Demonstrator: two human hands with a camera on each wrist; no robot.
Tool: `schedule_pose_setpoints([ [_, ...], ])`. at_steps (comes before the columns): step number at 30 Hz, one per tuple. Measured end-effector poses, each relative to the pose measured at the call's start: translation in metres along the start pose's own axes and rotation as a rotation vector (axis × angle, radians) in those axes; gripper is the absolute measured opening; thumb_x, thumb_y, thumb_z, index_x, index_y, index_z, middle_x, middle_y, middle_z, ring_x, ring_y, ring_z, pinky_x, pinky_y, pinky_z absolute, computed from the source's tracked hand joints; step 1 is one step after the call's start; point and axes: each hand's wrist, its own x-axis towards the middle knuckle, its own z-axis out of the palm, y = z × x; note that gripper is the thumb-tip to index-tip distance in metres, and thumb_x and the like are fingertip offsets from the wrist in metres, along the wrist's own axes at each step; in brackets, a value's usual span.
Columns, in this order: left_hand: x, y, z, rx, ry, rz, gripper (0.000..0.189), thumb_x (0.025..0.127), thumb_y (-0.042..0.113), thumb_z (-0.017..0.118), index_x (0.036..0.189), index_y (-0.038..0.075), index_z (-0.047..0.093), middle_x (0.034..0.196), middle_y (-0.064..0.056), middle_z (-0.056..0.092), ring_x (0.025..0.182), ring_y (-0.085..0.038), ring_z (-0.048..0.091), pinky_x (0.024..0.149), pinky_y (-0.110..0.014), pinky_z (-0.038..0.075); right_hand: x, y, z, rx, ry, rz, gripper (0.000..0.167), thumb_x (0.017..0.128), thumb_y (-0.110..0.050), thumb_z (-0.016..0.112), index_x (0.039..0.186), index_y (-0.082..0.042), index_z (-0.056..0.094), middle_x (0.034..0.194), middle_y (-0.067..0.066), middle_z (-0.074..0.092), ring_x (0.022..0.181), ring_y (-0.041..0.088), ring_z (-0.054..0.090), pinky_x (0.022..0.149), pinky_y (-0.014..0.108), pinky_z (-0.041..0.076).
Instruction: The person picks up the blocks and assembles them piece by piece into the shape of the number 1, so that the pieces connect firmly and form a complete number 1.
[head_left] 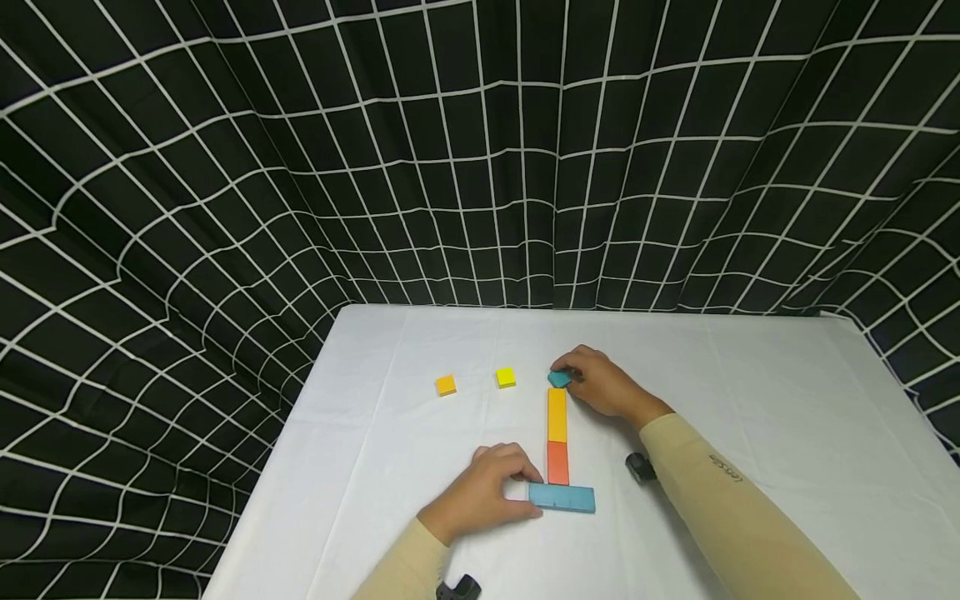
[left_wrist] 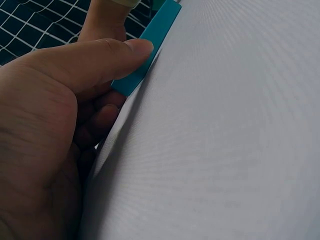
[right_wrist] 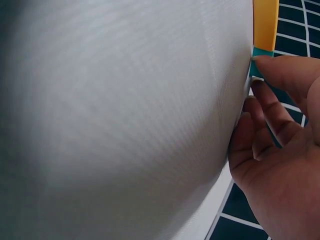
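Observation:
A long blue block [head_left: 562,497] lies crosswise at the near end of a line of blocks. My left hand [head_left: 487,492] grips its left end between thumb and fingers, and the left wrist view shows the thumb across the block's face [left_wrist: 162,24]. Beyond it a red block [head_left: 558,463] and a longer yellow-orange block [head_left: 557,415] run end to end, away from me. At the far end, my right hand [head_left: 603,383] pinches a small teal block [head_left: 558,380], partly hidden by the fingers. In the right wrist view this teal block [right_wrist: 257,67] meets the yellow-orange block's end.
Left of the line, a small yellow block [head_left: 506,377] and a small orange block [head_left: 446,385] lie apart on the white tablecloth [head_left: 750,400]. Black curtains with a white grid [head_left: 525,167] stand behind and beside the table.

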Motion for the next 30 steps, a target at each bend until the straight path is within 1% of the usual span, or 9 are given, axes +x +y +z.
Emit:
schedule_pose_setpoints([
  [6, -0.002, 0.002, 0.0, -0.001, 0.016, 0.022, 0.037, 0.087, 0.035, 0.095, 0.116, 0.027, 0.074, 0.109, 0.024, 0.062, 0.104, 0.005, 0.057, 0.099, -0.03, 0.037, -0.001, 0.0, 0.0, 0.009, -0.005, 0.001, 0.036, 0.096, 0.005, 0.074, 0.13, -0.008, 0.076, 0.124, 0.008, 0.066, 0.117, 0.031, 0.062, 0.109, 0.051, 0.05],
  [9, -0.002, 0.003, -0.001, 0.001, 0.021, 0.022, 0.036, 0.089, 0.036, 0.093, 0.117, 0.027, 0.073, 0.109, 0.023, 0.062, 0.103, 0.005, 0.056, 0.099, -0.03, 0.038, -0.001, -0.001, 0.0, 0.01, -0.007, 0.009, 0.036, 0.097, 0.005, 0.074, 0.13, -0.008, 0.076, 0.124, 0.008, 0.066, 0.117, 0.031, 0.062, 0.109, 0.051, 0.05],
  [12, -0.003, 0.005, -0.003, -0.019, 0.019, 0.007, 0.034, 0.09, 0.036, 0.092, 0.118, 0.026, 0.074, 0.109, 0.023, 0.063, 0.103, 0.004, 0.057, 0.099, -0.03, 0.038, 0.0, -0.001, 0.0, 0.013, -0.011, 0.02, 0.035, 0.097, 0.004, 0.075, 0.13, -0.009, 0.076, 0.125, 0.008, 0.066, 0.118, 0.031, 0.062, 0.11, 0.052, 0.049],
  [17, -0.002, 0.005, -0.003, -0.076, 0.025, -0.015, 0.035, 0.092, 0.036, 0.09, 0.119, 0.022, 0.074, 0.107, 0.017, 0.065, 0.103, 0.0, 0.059, 0.099, -0.033, 0.037, -0.001, 0.0, 0.0, 0.018, -0.013, 0.028, 0.035, 0.097, 0.003, 0.075, 0.131, -0.009, 0.075, 0.127, 0.009, 0.065, 0.119, 0.031, 0.062, 0.11, 0.052, 0.049],
  [21, -0.001, 0.005, -0.003, -0.115, 0.039, -0.041, 0.035, 0.093, 0.039, 0.088, 0.12, 0.023, 0.073, 0.106, 0.013, 0.067, 0.102, -0.002, 0.06, 0.099, -0.034, 0.039, -0.001, 0.001, 0.0, 0.024, -0.011, 0.028, 0.036, 0.097, 0.004, 0.075, 0.131, -0.008, 0.075, 0.128, 0.01, 0.065, 0.12, 0.032, 0.061, 0.11, 0.052, 0.049],
  [25, 0.0, 0.006, -0.006, -0.172, 0.059, -0.036, 0.035, 0.094, 0.035, 0.088, 0.122, 0.019, 0.074, 0.108, 0.008, 0.069, 0.101, -0.008, 0.062, 0.097, -0.034, 0.045, -0.001, 0.001, -0.001, 0.031, -0.018, 0.018, 0.036, 0.098, 0.004, 0.075, 0.132, -0.008, 0.075, 0.128, 0.01, 0.065, 0.121, 0.032, 0.061, 0.111, 0.053, 0.048],
  [30, 0.002, 0.007, -0.012, -0.255, 0.087, -0.03, 0.035, 0.097, 0.026, 0.085, 0.126, 0.012, 0.073, 0.115, 0.001, 0.07, 0.103, -0.019, 0.064, 0.097, -0.034, 0.052, 0.001, 0.001, -0.002, 0.02, -0.018, 0.014, 0.036, 0.098, 0.003, 0.075, 0.131, -0.009, 0.075, 0.128, 0.009, 0.065, 0.12, 0.031, 0.061, 0.111, 0.053, 0.048],
])
